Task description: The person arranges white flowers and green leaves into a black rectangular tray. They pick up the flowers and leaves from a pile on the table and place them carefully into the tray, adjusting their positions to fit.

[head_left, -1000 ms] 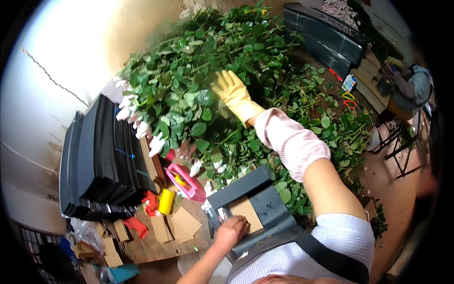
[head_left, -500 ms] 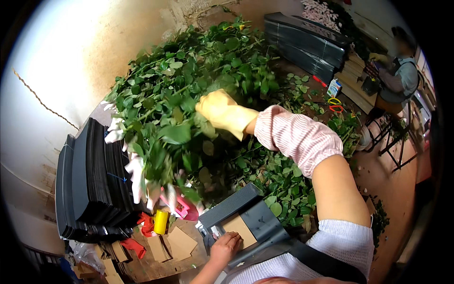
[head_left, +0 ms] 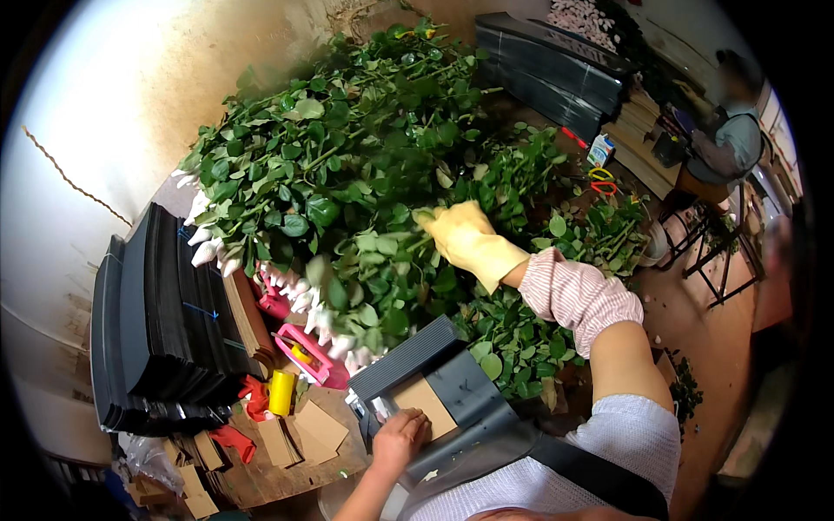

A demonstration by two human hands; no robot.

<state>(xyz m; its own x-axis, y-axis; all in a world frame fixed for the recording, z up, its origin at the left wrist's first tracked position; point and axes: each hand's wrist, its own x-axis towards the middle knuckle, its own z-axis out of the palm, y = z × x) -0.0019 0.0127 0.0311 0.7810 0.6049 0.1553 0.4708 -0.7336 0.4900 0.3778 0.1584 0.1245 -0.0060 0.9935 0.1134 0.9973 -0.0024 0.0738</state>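
Observation:
My right hand [head_left: 469,243], in a yellow rubber glove with a striped sleeve above it, is closed around leafy rose stems [head_left: 417,227] in the middle of a large pile. Pale pink-white rose heads [head_left: 206,250] line the pile's left edge. Below them, my bare left hand [head_left: 400,438], fingers bent and pressed together, holds a tan cardboard piece [head_left: 434,404] on a dark grey folded corrugated sheet [head_left: 469,391]. A pink plastic tape dispenser [head_left: 308,352] with a yellow core lies just left of that sheet.
Stacked dark sheets [head_left: 156,321], a yellow cylinder [head_left: 281,392], red gloves [head_left: 234,441] and cardboard pieces [head_left: 317,430] are at left. At upper right are a black wrapped stack [head_left: 547,74], a carton [head_left: 601,150], scissors [head_left: 603,184], a co-worker [head_left: 730,148] and a black metal stand [head_left: 712,269].
My gloved right hand went from spread fingers to a grip and moved down and rightward, with stems shifting under it. My left hand stays on the cardboard. The view has shifted slightly.

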